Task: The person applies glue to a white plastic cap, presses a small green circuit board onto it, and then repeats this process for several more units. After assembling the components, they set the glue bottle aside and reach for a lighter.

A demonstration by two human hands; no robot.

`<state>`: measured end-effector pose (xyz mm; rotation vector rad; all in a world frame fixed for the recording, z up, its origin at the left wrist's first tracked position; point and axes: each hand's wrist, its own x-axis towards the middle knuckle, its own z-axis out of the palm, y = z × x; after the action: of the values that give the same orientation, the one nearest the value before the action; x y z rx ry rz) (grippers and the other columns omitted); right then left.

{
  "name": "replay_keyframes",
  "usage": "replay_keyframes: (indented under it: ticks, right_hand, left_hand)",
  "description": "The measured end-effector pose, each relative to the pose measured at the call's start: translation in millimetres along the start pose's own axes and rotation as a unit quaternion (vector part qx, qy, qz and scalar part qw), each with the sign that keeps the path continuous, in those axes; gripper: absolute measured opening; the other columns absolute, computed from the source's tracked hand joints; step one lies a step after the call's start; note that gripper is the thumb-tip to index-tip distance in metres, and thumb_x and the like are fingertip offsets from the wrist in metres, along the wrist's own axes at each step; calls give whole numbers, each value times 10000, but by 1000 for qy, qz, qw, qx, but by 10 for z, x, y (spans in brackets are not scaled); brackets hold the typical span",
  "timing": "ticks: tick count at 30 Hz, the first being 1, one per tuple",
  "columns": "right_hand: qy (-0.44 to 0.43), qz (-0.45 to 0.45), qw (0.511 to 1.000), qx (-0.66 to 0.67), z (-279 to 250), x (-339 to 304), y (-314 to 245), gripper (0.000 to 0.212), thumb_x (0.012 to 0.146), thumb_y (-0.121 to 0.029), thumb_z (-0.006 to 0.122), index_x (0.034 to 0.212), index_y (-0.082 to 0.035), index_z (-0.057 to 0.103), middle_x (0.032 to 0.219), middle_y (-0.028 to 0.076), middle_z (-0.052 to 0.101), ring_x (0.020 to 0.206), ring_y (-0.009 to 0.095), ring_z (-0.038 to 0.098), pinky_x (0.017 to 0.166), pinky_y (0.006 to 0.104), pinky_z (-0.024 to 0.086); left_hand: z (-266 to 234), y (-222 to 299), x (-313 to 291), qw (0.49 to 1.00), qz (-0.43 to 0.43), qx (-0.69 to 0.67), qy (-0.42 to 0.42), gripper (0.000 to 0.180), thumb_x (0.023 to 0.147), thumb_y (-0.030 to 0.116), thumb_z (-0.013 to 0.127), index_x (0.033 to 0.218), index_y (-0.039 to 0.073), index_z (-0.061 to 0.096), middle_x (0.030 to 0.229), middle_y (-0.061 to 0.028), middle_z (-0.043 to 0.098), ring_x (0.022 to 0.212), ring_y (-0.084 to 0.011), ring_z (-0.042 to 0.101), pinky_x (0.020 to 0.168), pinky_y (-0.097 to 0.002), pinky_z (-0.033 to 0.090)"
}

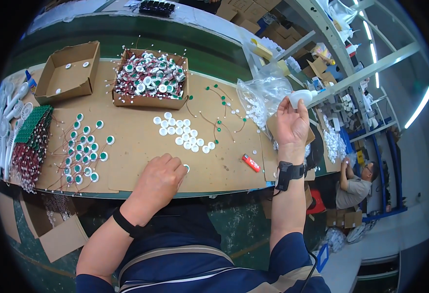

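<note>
My left hand [161, 178] rests low over the near edge of the cardboard-covered table, its fingers curled together. At its fingertips shows a small round white piece [187, 168], partly hidden by the fingers. Raised on the right, my right hand [293, 122] grips a white squeeze bottle [301, 97], whose narrow nozzle points right. Beyond my left hand lies a group of white round caps [178, 131]. Farther left, several white caps with green discs and red wires [83, 146] are spread out. Loose green discs on wires [219, 123] lie to the right of the white caps.
A cardboard box [151, 101] heaped with wired pieces stands at the back, beside a nearly bare box [68, 88]. Stacked green boards with wires [32, 129] and white handles [7, 117] fill the left. A red lighter [251, 163] and plastic bag [265, 90] lie right. Another person [353, 188] sits far right.
</note>
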<state>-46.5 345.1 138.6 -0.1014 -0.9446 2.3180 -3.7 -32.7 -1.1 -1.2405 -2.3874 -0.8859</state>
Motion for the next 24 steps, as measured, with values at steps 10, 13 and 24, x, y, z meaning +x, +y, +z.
replay_keyframes:
  ticks: [10,13,24]
  right_hand:
    - [-9,-7,1000,-9,64,23,-11,433,1046,-108,751,1417,-16,547,1336,135,637,1233,285,619,1110,421,543]
    - [-1,3,1000,0,54,27,-22,430,1047,-111,752,1414,-17,549,1339,136,635,1236,285,618,1106,420,545]
    - [-8,38,999,26,160,378,149,392,1038,-106,768,1375,-19,589,1308,126,641,1209,264,630,1091,394,550]
  left_hand:
    - [-6,22,-24,1000,0,-1,-3,95,884,97,808,923,86,722,872,-71,636,865,-279,642,771,-421,543]
    - [-9,36,-31,1000,-4,-4,-4,90,885,96,806,918,86,723,871,-71,636,866,-279,642,772,-420,543]
    - [-21,55,6,1000,-2,-1,14,100,888,108,814,890,80,718,879,-73,648,863,-283,645,766,-426,548]
